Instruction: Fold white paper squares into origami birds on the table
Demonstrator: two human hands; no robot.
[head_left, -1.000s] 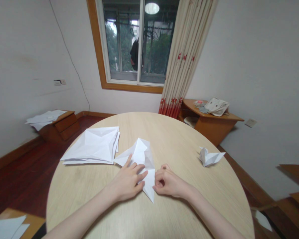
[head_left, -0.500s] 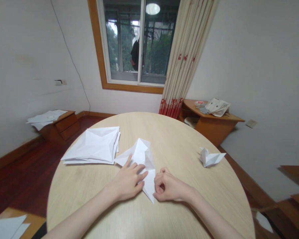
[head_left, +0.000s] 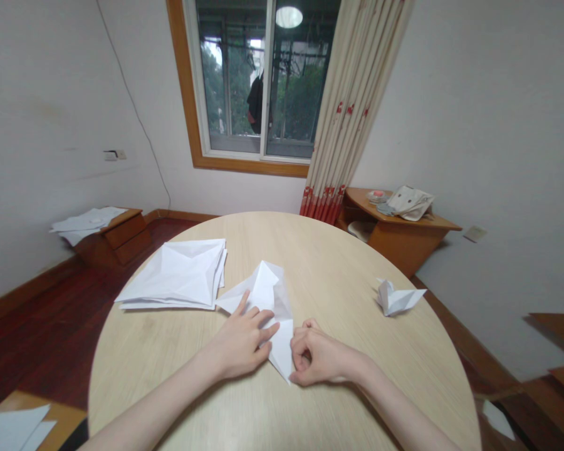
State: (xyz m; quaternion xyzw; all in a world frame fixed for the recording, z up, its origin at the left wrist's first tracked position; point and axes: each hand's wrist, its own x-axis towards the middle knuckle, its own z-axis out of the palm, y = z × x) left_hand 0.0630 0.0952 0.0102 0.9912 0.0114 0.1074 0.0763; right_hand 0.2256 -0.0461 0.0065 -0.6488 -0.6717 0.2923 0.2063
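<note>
A partly folded sheet of white paper lies on the round table in front of me, with creased flaps at its far end and a narrow point toward me. My left hand rests flat across its left side, fingers spread, pressing it to the tabletop. At the paper's right edge is my right hand, its fingers curled and its thumb at the near point. Its fingertips are partly hidden by the hand itself. A finished-looking folded paper figure with raised wings sits at the right of the table.
A stack of creased white paper sheets lies on the table at the left, close to the folded sheet. Beyond the table stand a low cabinet with papers and a corner shelf with a cloth bag.
My right hand has shifted very slightly toward me along the paper's right edge. My left hand and the paper stay where they were.
</note>
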